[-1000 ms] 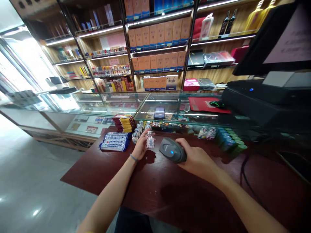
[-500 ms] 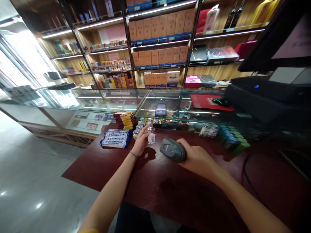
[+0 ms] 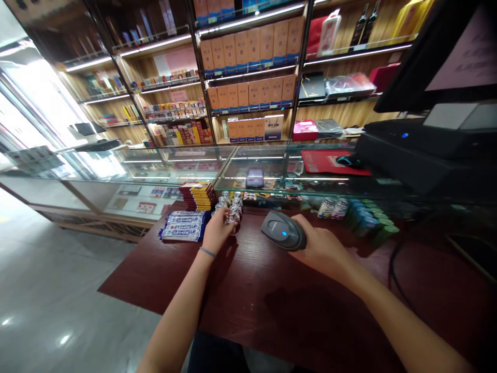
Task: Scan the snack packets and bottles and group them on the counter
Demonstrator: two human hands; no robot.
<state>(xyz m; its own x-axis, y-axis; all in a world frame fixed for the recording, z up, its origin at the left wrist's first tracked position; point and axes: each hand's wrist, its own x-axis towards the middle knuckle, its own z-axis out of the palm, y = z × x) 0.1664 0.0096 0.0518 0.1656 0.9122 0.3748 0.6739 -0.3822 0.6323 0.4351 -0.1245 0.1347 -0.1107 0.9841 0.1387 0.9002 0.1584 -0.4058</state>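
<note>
My right hand (image 3: pixel 320 246) grips a dark grey barcode scanner (image 3: pixel 282 230); a small blue light glows on its top. My left hand (image 3: pixel 218 229), with a band on the wrist, closes its fingers round a small silver-topped jar (image 3: pixel 231 217) at the front of a cluster of similar jars (image 3: pixel 236 199). The fingers cover part of that jar, and its label cannot be read. Left of this hand lie blue-and-white wrapped packets (image 3: pixel 184 226). Behind them rises a stack of dark red and yellow packs (image 3: pixel 197 197).
On the dark red tabletop (image 3: pixel 248 290), two small jars (image 3: pixel 332 208) and several green and blue cans (image 3: pixel 370 223) stand to the right. A glass display counter (image 3: pixel 267 155) borders the back. A monitor (image 3: pixel 454 67) and a black cable (image 3: pixel 393 264) are at the right.
My left hand has moved slightly left and nearer, its fingers now closed round a jar beside the cluster. The scanner shifted a little right and up, and its blue light now shows.
</note>
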